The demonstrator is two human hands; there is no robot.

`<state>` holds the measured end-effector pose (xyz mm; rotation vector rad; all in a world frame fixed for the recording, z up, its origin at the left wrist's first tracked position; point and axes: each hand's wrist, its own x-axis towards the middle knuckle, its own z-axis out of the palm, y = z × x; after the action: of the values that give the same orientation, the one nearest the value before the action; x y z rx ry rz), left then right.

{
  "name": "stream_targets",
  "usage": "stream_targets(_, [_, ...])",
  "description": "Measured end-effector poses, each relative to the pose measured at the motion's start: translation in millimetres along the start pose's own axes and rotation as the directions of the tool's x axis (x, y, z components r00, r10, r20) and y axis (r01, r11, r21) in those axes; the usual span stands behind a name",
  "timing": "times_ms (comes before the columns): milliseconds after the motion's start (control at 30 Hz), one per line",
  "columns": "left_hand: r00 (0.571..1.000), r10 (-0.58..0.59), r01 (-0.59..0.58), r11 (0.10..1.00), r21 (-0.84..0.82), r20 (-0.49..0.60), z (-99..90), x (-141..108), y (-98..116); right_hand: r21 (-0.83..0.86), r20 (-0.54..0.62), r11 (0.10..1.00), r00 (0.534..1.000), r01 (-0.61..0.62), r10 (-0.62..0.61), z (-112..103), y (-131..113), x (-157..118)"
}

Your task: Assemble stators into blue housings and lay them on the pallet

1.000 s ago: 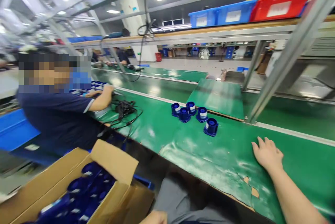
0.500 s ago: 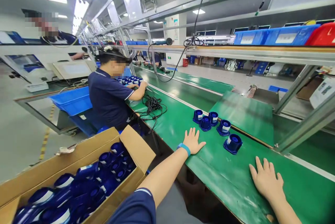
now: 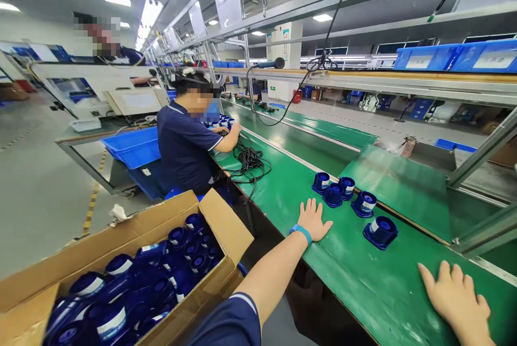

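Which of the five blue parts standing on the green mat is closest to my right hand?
The blue part at the right-hand end of the group; the other four sit farther left, away from your right hand.

The blue housings (image 3: 380, 232) look like glossy, smooth plastic with matt paper-like labels; the tabletop (image 3: 347, 260) has a shiny green covering, slightly wrinkled. The carton (image 3: 225, 223) is matt brown cardboard, the frame posts (image 3: 490, 146) satiny metal.
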<state>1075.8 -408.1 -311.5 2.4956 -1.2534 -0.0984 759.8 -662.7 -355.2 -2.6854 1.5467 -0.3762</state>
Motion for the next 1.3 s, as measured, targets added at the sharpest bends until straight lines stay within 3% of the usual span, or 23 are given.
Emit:
stream_targets(133, [1.000,-0.013,0.012,0.999,-0.032,-0.028,-2.8,-5.2,-1.7,-0.049,0.010,0.998,1.000,-0.028,0.028,-6.0,-7.3,-5.4])
stream_targets(233, [0.997,-0.014,0.011,0.998,-0.056,-0.070,-0.6,-9.5,-7.0,0.011,-0.019,0.999,0.999,-0.045,0.045,5.0,7.0,-18.9])
stream_targets(400, [0.991,-0.037,0.031,0.998,-0.054,-0.128,7.7,-6.7,-11.9,0.094,-0.082,0.994,0.996,0.046,-0.038,18.1,28.6,-40.4])
stream_targets(667, [0.985,-0.012,0.005,0.999,-0.044,-0.171,21.1,0.2,0.0,0.074,-0.121,0.997,0.992,0.039,-0.029,-11.1,7.1,-48.1])
stream_targets(833, [0.984,0.025,-0.037,0.997,-0.063,-0.176,39.2,12.7,5.1,0.139,-0.096,0.990,0.995,-0.013,0.026,-13.9,12.5,-43.4])
stream_targets(1000, [0.963,0.050,-0.073,0.994,-0.077,-0.264,48.6,19.5,4.4,0.125,-0.084,0.992,0.996,-0.017,0.028,-17.6,19.7,-42.1])
stream_targets(1300, [0.973,0.002,-0.028,0.994,-0.109,-0.231,27.3,12.5,12.0,0.185,-0.082,0.983,0.996,-0.011,0.026,-27.9,9.7,-49.8])
